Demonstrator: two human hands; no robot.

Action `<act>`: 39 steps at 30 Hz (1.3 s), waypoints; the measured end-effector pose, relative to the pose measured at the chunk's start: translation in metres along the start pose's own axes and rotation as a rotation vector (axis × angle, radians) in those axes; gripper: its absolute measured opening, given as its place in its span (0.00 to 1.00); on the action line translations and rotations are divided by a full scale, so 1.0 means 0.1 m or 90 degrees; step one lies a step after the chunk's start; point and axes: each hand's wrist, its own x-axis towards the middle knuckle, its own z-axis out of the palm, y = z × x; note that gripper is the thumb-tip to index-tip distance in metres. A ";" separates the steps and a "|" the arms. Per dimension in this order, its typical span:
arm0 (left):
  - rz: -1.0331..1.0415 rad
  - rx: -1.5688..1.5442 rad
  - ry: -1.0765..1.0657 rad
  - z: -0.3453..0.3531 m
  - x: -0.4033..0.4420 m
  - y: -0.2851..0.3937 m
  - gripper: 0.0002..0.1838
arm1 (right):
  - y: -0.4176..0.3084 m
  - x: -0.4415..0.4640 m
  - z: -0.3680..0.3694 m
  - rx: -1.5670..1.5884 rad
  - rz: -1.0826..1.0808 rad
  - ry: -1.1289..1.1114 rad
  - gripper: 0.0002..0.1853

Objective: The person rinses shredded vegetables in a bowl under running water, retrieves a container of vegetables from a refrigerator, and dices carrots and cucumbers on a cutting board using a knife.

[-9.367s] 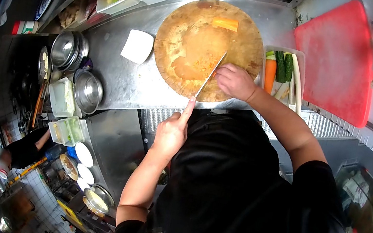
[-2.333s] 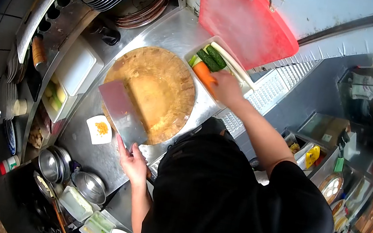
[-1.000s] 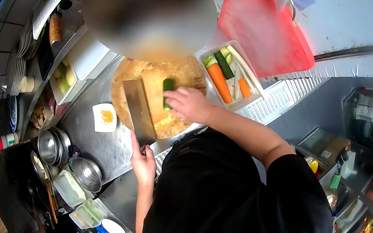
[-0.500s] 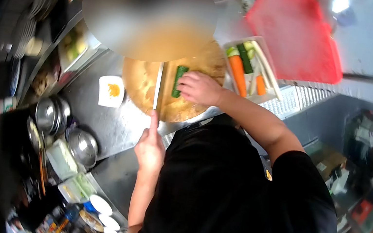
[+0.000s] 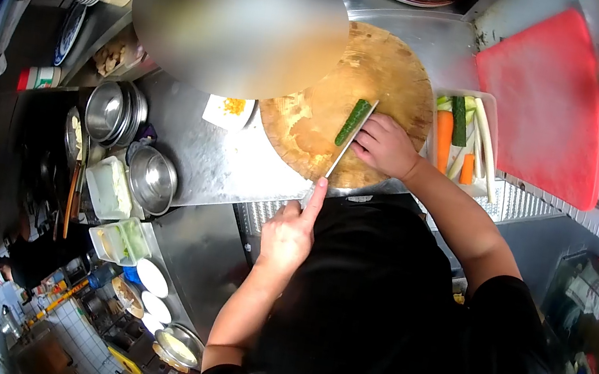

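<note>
A short piece of cucumber (image 5: 351, 123) lies on a round wooden chopping board (image 5: 300, 136). Along its right side runs the narrow edge of a knife (image 5: 353, 136), seen from above and nearly parallel to the cucumber. My left hand (image 5: 290, 231) is closed around the knife's handle, index finger stretched along the top. From the right, my right hand (image 5: 387, 148) steadies the cucumber with curled fingers close to the blade. Its fingertips are partly hidden, and I cannot tell how deep the blade sits.
Right of the board, a tray (image 5: 497, 125) holds carrot, cucumber and pale stalks. Behind it stands a red cutting board (image 5: 542, 109). A white dish (image 5: 218, 115) with orange bits sits at left, near metal bowls (image 5: 152, 180) and plastic containers (image 5: 109, 188). A blurred patch covers the upper middle.
The knife has gone from left of the cucumber, apart from it, to along its right side by my right fingers. The cucumber is now more tilted, and the whole view has shifted.
</note>
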 end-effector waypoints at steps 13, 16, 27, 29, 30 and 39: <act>0.007 -0.035 -0.050 -0.16 0.27 0.14 0.50 | -0.01 0.04 -0.01 0.003 -0.007 0.004 0.16; 0.007 -0.054 -0.050 -0.21 0.32 0.13 0.49 | -0.02 0.05 -0.03 0.003 -0.012 -0.002 0.16; -0.007 -0.075 -0.002 0.24 0.44 -0.09 0.50 | -0.03 -0.05 -0.01 -0.021 0.017 -0.035 0.17; -0.001 -0.075 0.024 0.28 0.43 -0.09 0.50 | -0.01 -0.11 0.01 -0.063 0.028 -0.048 0.17; 0.005 -0.078 0.039 0.30 0.43 -0.10 0.50 | -0.01 -0.13 0.05 -0.083 0.029 -0.044 0.17; -0.031 -0.152 0.192 0.11 0.15 -0.17 0.41 | -0.01 -0.17 -0.44 -0.083 0.173 0.086 0.11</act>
